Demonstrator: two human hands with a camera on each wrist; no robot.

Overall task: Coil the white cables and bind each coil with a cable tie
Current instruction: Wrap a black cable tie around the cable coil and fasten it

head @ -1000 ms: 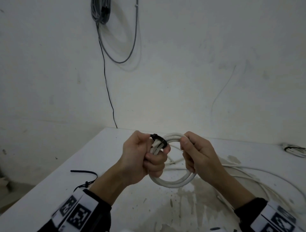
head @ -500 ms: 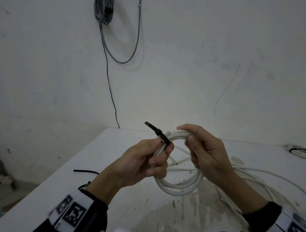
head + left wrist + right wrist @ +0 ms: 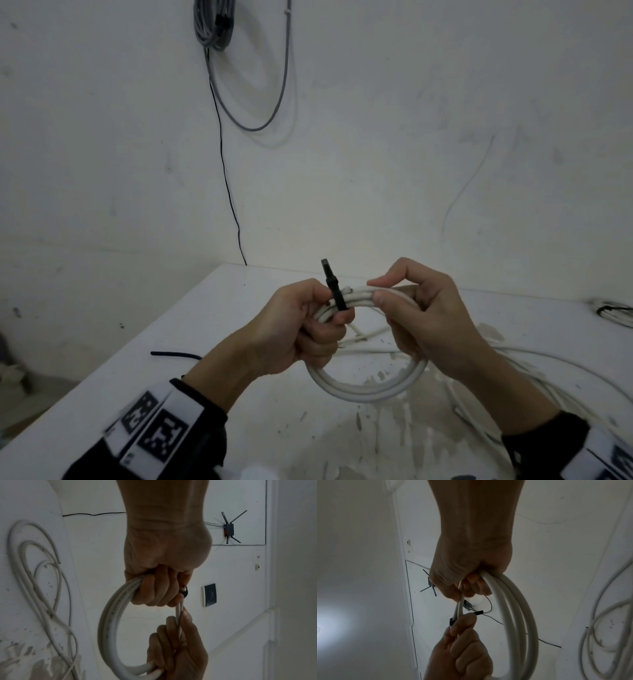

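White cable coil [image 3: 366, 387] gripped by both hands' curled fingers [image 3: 322, 339], black cable tie [image 3: 337, 294] wrapped around it.

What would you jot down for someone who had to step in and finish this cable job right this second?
Left hand: grip closed round the white coil and the black cable tie.
Right hand: grips the coil's top right side.
Coil is held above the table; the tie is wrapped round its strands, one end sticking up.
Done: this cable is coiled, tie wrapped on.
Left: whether the tie is fastened cannot be told, so check it. Loose white cables lie at right; a spare black tie lies at left.
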